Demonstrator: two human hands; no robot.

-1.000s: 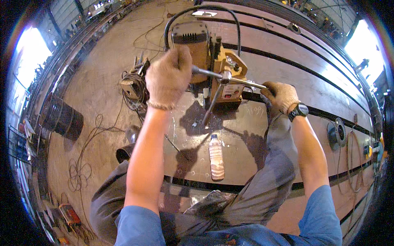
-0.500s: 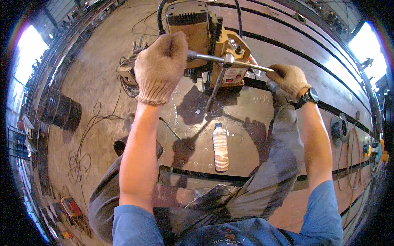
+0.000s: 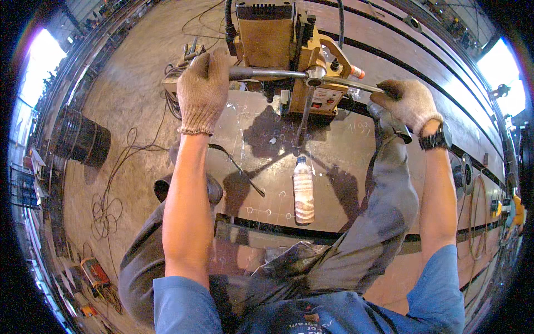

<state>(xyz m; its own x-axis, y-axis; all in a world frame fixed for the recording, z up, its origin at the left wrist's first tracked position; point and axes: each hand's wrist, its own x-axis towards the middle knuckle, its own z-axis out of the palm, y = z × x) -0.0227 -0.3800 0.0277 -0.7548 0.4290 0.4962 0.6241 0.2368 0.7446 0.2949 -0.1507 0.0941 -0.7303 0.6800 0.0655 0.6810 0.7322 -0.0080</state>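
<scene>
Plastic bottle (image 3: 303, 196) lying flat on the steel plate (image 3: 345, 167), nearest in, about 6 o'clock from the drill. Thin bent rod (image 3: 236, 167) at 9 o'clock from the bottle. Further out, both gloved. Left hand (image 3: 203, 92) wrapped tight around one handle (image 3: 261, 73) of the drill's feed lever, right hand (image 3: 409, 103) closed over the end of the other handle (image 3: 356, 84) at 3 o'clock. Yellow drill (image 3: 289, 53) sitting upright on the plate at 12 o'clock. Black bucket (image 3: 83, 139) way off at 9 o'clock.
</scene>
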